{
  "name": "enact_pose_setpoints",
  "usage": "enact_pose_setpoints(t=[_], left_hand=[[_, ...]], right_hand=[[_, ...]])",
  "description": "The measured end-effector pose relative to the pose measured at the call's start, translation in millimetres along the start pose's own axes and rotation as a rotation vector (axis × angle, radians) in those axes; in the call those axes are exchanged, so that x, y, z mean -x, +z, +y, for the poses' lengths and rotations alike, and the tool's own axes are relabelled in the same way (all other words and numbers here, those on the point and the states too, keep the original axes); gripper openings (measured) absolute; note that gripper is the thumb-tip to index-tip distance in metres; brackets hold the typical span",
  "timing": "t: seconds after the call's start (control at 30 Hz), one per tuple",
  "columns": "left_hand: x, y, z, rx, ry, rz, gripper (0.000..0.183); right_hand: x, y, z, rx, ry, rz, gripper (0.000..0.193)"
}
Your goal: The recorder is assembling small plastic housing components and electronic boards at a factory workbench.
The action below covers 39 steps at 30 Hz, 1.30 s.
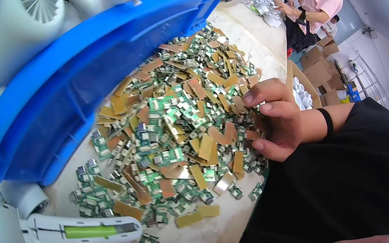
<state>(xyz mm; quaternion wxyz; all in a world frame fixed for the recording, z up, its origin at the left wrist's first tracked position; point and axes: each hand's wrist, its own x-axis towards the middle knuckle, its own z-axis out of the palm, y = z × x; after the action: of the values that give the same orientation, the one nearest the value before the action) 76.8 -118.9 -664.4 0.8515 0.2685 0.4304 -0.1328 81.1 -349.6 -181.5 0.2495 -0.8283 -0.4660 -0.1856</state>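
My right hand [279, 120] reaches in from the right over the near right edge of a heap of small circuit boards [168, 120]. Its fingers are curled but apart from the thumb, and I see nothing gripped between them. A dark band [327, 121] circles the wrist. The boards lie jumbled on a pale tabletop [209, 240]; some show green faces with metal parts, others plain tan or copper-brown backs. My left hand does not show; only a strip of bare skin appears along the lower edge.
A blue plastic bin [62, 102] full of white plastic housings [19, 40] borders the heap. At lower left lies a white casing [79, 231] with a green cylindrical cell. A co-worker in pink [324, 7] works beyond, near silvery wrapped items [265, 6]. Cardboard boxes [319, 69] stand at right.
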Motion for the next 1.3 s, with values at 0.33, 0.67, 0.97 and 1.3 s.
enact_pose_setpoints(t=[0.33,0.67,0.97,1.3], left_hand=[[61.8,-104.2,-15.4,0.016,-0.001,0.206,0.039],[216.3,-174.8,20.1,-0.102,0.253,0.388,0.041],[381.4,-177.4,13.0,-0.406,0.771,0.521,0.046],[521.7,32.6,53.6,-1.039,1.546,0.152,0.068]], right_hand=[[-6.2,-1.4,-2.3,0.011,0.033,-0.010,0.052],[5.0,-22.6,10.0,-0.153,-0.112,0.249,0.036],[94.1,-158.3,230.2,0.142,0.466,0.628,0.017],[187.1,-245.6,376.2,1.001,1.170,0.327,0.047]])
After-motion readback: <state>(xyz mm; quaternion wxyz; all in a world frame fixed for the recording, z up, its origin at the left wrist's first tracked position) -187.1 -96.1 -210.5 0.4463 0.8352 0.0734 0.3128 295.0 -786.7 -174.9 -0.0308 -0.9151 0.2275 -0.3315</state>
